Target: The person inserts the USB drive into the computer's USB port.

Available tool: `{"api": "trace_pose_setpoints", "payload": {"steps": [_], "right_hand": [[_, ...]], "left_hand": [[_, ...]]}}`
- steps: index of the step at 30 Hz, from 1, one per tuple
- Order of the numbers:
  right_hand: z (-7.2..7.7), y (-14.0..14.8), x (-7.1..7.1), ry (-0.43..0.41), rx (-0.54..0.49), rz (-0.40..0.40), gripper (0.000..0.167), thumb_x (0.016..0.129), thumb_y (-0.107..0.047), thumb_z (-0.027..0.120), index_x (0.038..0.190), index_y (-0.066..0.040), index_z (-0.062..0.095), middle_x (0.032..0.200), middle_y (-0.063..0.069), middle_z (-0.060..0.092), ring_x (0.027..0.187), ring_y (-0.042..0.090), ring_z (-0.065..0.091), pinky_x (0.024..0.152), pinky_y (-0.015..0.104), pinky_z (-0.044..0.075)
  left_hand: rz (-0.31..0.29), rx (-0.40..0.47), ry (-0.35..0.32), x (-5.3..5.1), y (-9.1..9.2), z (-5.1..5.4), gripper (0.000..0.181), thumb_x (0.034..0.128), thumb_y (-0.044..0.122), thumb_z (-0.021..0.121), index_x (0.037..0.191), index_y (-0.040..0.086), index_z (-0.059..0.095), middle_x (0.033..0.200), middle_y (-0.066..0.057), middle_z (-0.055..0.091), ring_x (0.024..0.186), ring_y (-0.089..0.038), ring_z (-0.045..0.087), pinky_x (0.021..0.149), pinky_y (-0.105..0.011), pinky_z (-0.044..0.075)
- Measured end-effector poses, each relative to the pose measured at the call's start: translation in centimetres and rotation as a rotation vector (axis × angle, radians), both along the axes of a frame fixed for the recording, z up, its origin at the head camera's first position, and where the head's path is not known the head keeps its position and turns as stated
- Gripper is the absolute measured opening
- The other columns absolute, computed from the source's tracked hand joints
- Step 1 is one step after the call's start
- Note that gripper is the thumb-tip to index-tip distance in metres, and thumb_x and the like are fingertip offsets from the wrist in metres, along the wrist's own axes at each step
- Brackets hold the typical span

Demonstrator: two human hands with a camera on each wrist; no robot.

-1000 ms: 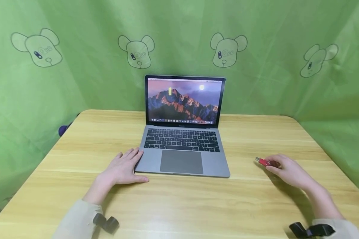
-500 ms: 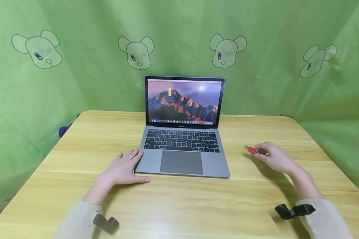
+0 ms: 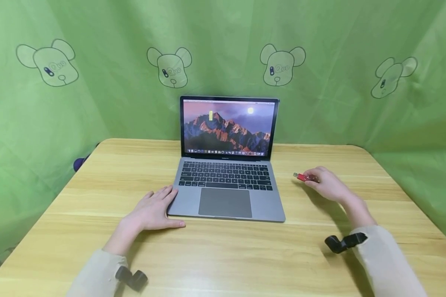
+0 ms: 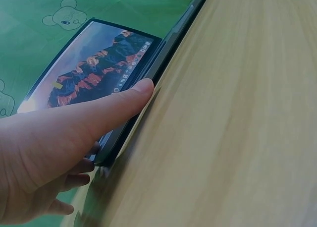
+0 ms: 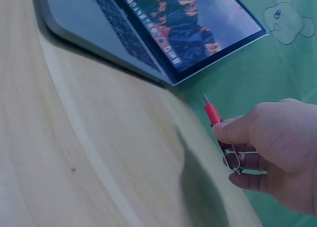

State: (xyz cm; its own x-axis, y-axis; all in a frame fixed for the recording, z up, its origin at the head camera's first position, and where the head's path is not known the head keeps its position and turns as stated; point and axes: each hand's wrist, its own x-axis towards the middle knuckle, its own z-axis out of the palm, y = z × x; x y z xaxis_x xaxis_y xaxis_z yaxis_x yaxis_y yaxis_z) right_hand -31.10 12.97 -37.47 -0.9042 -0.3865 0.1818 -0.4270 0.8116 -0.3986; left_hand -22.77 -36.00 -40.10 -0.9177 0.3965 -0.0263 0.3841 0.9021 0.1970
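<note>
A grey laptop (image 3: 225, 202) stands unfolded on the wooden table, its screen showing a mountain picture. My left hand (image 3: 150, 212) rests at its front left corner, fingers spread along the left side and thumb lying against the front edge. In the left wrist view the thumb (image 4: 133, 95) reaches along that edge. Right of the keyboard, above the table, my right hand (image 3: 328, 184) pinches a red USB stick (image 3: 302, 177) between thumb and fingers. Its metal plug points left at the laptop's right side. A metal loop (image 5: 233, 160) hangs at the stick's rear end in the right wrist view.
The pale wooden table (image 3: 223, 255) spreads around the laptop. A green curtain (image 3: 226, 24) with printed bear heads hangs behind it and at both sides. Something purple (image 3: 78, 164) shows beyond the table's left edge.
My right hand has carried the USB stick left and farther from me, closer to the laptop's right side. The left hand and the laptop have stayed in place.
</note>
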Motion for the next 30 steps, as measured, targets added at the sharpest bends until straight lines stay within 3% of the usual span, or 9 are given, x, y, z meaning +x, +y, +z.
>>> {"api": "trace_pose_setpoints", "payload": {"steps": [11, 30], "right_hand": [[-1.2, -1.8, -2.1, -0.013, 0.030, 0.013, 0.022, 0.086, -0.002, 0.059, 0.106, 0.009, 0.060, 0.100, 0.026, 0.057, 0.094, 0.039, 0.052, 0.085, 0.056, 0.041], [-2.2, -3.1, -4.0, -0.034, 0.052, -0.022, 0.025, 0.087, -0.005, 0.060, 0.108, 0.010, 0.061, 0.102, 0.027, 0.058, 0.097, 0.041, 0.053, 0.089, 0.057, 0.039]], "left_hand": [[0.005, 0.013, 0.005, 0.0, -0.1, 0.1, 0.105, 0.0697, 0.075, 0.056, 0.143, 0.003, 0.033, 0.147, -0.019, 0.029, 0.134, -0.034, 0.028, 0.106, -0.056, 0.021], [0.000, 0.011, 0.002, -0.1, -0.1, 0.0, 0.106, 0.0693, 0.075, 0.057, 0.144, 0.003, 0.032, 0.148, -0.019, 0.028, 0.134, -0.034, 0.027, 0.106, -0.057, 0.020]]}}
